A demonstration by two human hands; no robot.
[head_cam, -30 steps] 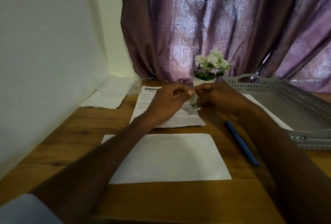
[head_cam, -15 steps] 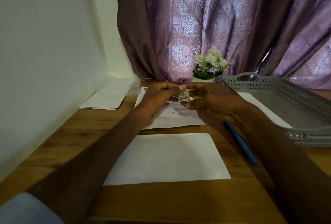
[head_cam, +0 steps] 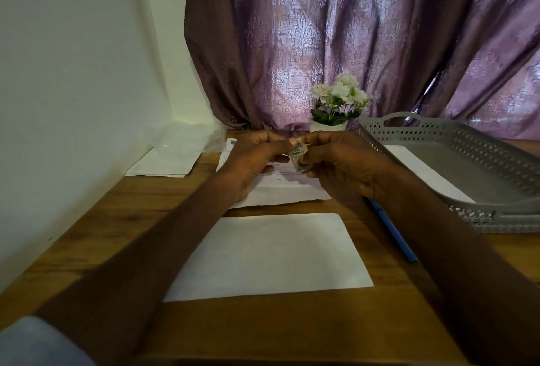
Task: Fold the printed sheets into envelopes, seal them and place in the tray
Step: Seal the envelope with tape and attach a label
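Note:
Both hands meet above the printed sheets point(head_cam: 280, 190) at the back of the table. My right hand point(head_cam: 342, 167) grips a small roll, seemingly tape point(head_cam: 298, 156), and my left hand point(head_cam: 254, 161) pinches its upper edge with thumb and fingertips. A white envelope point(head_cam: 271, 254) lies flat on the wood in front of them, untouched. The grey perforated tray point(head_cam: 455, 143) stands at the right, with a white sheet or envelope point(head_cam: 420, 169) partly under its near side.
A blue pen point(head_cam: 394, 234) lies between the envelope and the tray. A small pot of white flowers point(head_cam: 336, 105) stands at the back by the purple curtain. More white paper point(head_cam: 163, 165) and clear plastic point(head_cam: 187, 137) sit at the left against the wall.
Both hands rose slightly off the printed sheets with the small roll, then stayed put; my left fingers shifted to its upper edge.

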